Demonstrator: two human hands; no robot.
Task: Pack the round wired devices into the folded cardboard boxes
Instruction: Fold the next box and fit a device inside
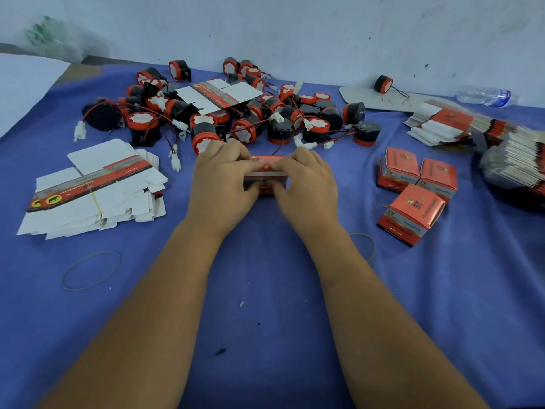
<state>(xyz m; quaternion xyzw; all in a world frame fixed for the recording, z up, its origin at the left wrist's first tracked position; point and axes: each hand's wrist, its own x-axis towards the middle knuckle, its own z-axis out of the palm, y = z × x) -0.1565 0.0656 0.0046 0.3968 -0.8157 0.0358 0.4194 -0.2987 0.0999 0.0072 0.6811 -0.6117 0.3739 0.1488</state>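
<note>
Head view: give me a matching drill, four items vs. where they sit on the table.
Items:
1. flat box blanks
2. closed boxes
3. water bottle
4. box in both hands

Places:
A. far right, by the wall
B. centre
C. left of the hands
D. right of the hands

Pairs: 1-C, 2-D, 3-A, 4-B

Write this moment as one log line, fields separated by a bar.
step: closing box | left hand: grips box | right hand: grips box | finished boxes: three, right | devices: pile behind | flat boxes: left
</note>
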